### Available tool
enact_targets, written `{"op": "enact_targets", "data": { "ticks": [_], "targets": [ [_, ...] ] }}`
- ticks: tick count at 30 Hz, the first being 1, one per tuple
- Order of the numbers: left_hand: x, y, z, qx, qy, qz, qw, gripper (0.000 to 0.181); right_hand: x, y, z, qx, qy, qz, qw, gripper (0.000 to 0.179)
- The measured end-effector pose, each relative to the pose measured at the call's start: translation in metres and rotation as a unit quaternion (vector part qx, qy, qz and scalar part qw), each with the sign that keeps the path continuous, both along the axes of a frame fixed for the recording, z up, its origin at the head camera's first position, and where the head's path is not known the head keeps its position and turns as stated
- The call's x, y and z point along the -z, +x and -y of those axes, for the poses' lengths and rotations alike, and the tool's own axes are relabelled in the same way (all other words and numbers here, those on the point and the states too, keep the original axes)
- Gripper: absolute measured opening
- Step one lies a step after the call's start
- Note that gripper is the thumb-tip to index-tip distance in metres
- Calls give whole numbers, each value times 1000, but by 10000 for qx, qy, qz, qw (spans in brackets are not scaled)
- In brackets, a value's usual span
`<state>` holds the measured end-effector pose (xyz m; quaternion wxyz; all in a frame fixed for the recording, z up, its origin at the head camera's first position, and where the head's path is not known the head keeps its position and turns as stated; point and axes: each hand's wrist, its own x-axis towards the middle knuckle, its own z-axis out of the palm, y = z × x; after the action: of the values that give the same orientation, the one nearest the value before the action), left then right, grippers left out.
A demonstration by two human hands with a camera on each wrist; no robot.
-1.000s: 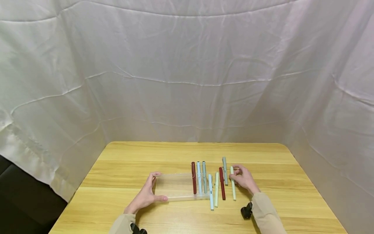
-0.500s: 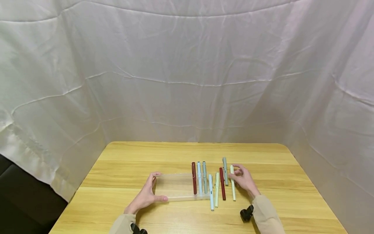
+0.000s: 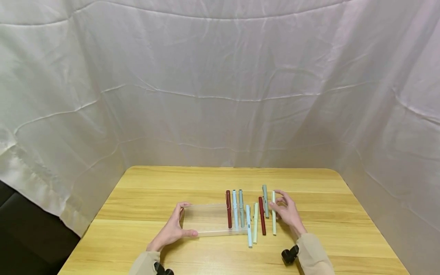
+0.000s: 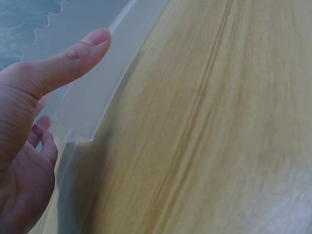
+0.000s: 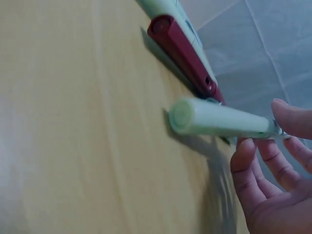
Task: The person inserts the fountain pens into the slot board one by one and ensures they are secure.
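A clear plastic tray [image 3: 206,218] lies on the table, with a dark red pen [image 3: 228,214], a light blue pen [image 3: 235,208] and a grey-green pen [image 3: 241,210] side by side at its right part. My left hand [image 3: 171,228] grips the tray's left end, thumb on the near edge and fingers at the far one. In the left wrist view, the tray's wall [image 4: 97,100] shows under the thumb, and a wavy edge appears behind. My right hand [image 3: 288,212] pinches a pale green pen [image 5: 219,118] near its far end, between thumb and fingers.
Between tray and right hand lie another light blue pen [image 3: 249,229], a pale green pen [image 3: 255,225], a dark red pen [image 3: 262,219] and a grey-green pen [image 3: 265,200]. A pale curtain [image 3: 220,114] hangs behind the wooden table [image 3: 154,183].
The pale green pen in my right hand has shifted slightly away from me and stands straighter. The right wrist has moved slightly left. My left hand and the tray stay nearly still.
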<state>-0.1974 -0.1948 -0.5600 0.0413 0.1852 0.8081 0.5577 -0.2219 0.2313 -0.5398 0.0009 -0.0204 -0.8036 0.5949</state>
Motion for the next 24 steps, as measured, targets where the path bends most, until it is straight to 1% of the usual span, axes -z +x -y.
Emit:
{"op": "enact_targets", "data": {
  "ticks": [2, 11, 19, 24],
  "targets": [
    [0, 0, 0, 6, 7, 4, 10000, 99, -2, 2, 2, 16, -71, -81, 9999, 58],
    [2, 0, 1, 16, -10, -173, 9998, 96, -10, 9, 12, 79, -471, -558, 9973, 56],
    [2, 0, 0, 2, -29, -71, 10000, 97, -18, 16, 23, 6, -623, -998, 9930, 55],
    [2, 0, 0, -10, -65, -122, 9999, 97, -25, 18, 29, -61, -739, -1097, 9912, 56]
  ]
}}
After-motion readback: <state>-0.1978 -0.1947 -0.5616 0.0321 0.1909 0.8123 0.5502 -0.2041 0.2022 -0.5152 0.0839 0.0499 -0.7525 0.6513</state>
